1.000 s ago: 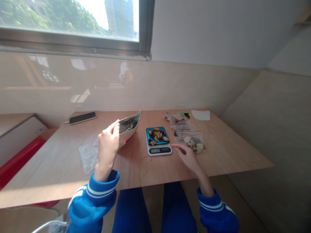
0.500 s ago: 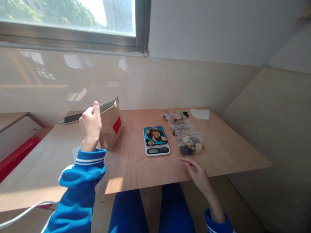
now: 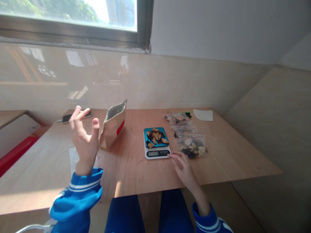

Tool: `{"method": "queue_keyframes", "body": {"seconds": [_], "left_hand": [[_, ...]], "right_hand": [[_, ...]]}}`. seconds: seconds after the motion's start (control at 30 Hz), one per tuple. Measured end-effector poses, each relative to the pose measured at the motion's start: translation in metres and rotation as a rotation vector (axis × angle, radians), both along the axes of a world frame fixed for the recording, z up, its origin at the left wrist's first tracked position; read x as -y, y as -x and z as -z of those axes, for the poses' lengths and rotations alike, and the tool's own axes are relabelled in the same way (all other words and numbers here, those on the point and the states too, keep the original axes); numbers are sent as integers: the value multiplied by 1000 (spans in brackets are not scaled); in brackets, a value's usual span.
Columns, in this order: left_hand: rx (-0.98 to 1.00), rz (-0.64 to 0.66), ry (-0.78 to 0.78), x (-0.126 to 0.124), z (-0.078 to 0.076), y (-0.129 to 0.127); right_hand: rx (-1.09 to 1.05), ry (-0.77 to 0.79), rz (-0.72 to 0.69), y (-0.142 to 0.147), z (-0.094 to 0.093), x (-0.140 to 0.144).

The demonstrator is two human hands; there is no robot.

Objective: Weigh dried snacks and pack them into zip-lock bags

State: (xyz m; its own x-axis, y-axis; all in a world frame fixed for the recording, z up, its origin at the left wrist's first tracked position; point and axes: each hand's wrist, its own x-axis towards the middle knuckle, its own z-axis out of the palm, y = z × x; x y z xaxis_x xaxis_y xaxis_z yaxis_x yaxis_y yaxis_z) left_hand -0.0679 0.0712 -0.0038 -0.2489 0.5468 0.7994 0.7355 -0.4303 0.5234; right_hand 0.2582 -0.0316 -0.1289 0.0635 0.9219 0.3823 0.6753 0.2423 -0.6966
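Observation:
My left hand (image 3: pixel 84 139) is raised to the left of the brown paper bag (image 3: pixel 110 134), fingers spread and holding nothing. The bag stands upright with its mouth open, showing a grey lining and a red patch. At the table's middle is a white kitchen scale (image 3: pixel 157 157) with a blue plate carrying brown, dark-edged dried pieces (image 3: pixel 155 136). Its display is too small to read. My right hand (image 3: pixel 183 166) reaches to the scale's front right corner with fingers stretched out; whether they touch it I cannot tell. Nothing is in that hand.
Several zip bags of dried pieces (image 3: pixel 191 149) lie right of the scale, near a white paper (image 3: pixel 203 115). A phone (image 3: pixel 66 119) with a cable lies at the back left. An empty-looking clear bag (image 3: pixel 74 158) lies by my left wrist. The wall borders the wooden table (image 3: pixel 233 155).
My left hand has let go of the paper bag and opened, moving slightly left. My right hand has moved left and up to the scale's corner.

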Motion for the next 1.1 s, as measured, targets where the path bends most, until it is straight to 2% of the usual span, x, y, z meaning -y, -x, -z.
{"method": "queue_keyframes", "body": {"seconds": [0.13,0.2,0.3,0.4,0.5,0.7,0.9,1.1], "left_hand": [[27,-12,23,25,21,-5],[60,2,82,36,34,-4],[91,-66,196,51,56,4],[141,-150,344,66,78,15],[183,-153,455,82,93,23],[212,-200,552,97,99,30],[186,-133,581,96,102,32],[166,-112,575,97,105,30]], "right_hand": [[235,-51,-93,33,-14,-50],[321,-46,-130,43,-21,-71],[429,-43,-110,52,-33,-99],[587,-1,-104,56,-46,-120],[721,29,-134,60,-54,-128],[778,19,-141,64,-52,-123],[753,14,-130,58,-48,-124],[773,49,-228,60,-50,-137]]}}
